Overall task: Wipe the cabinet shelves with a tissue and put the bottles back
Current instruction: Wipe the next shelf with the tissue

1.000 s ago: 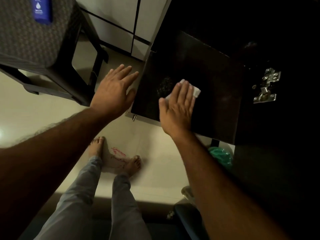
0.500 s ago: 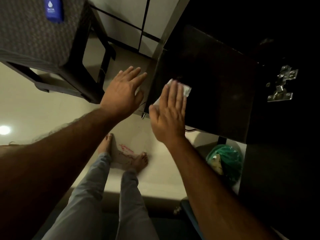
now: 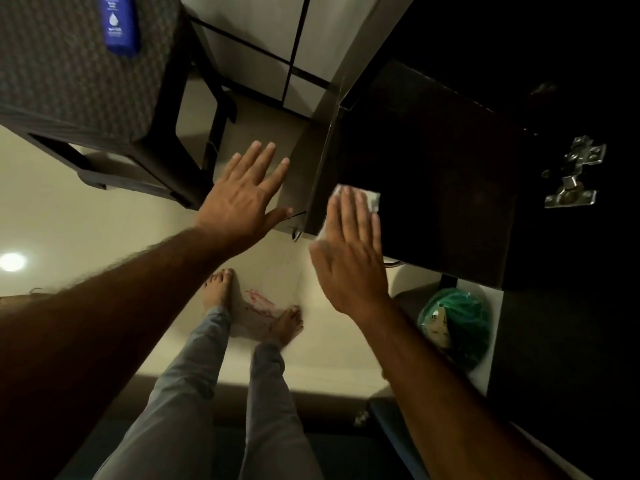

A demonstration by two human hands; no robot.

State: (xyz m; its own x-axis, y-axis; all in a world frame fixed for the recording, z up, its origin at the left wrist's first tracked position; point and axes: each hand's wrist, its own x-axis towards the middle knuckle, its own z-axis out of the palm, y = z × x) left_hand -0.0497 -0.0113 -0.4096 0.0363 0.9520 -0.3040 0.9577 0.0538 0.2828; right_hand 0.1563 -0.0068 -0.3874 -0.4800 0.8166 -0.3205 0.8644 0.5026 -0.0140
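A dark cabinet shelf [image 3: 433,174] stretches out in front of me, bare where I can see it. My right hand [image 3: 349,251] lies flat with straight fingers on a white tissue [image 3: 372,199], pressing it onto the shelf near its front left corner. My left hand [image 3: 242,199] hovers open with spread fingers just left of the cabinet's side panel [image 3: 311,174], holding nothing. A blue bottle [image 3: 119,24] lies on a dark stool at the upper left.
The dark patterned stool [image 3: 69,74] stands on the pale floor to the left. A metal door hinge [image 3: 571,178] is fixed on the cabinet's right wall. A green bag [image 3: 460,323] sits below the shelf. My bare feet stand on the floor.
My right hand has slid the tissue to the left and towards the shelf's front edge. My left hand has stayed open beside the cabinet.
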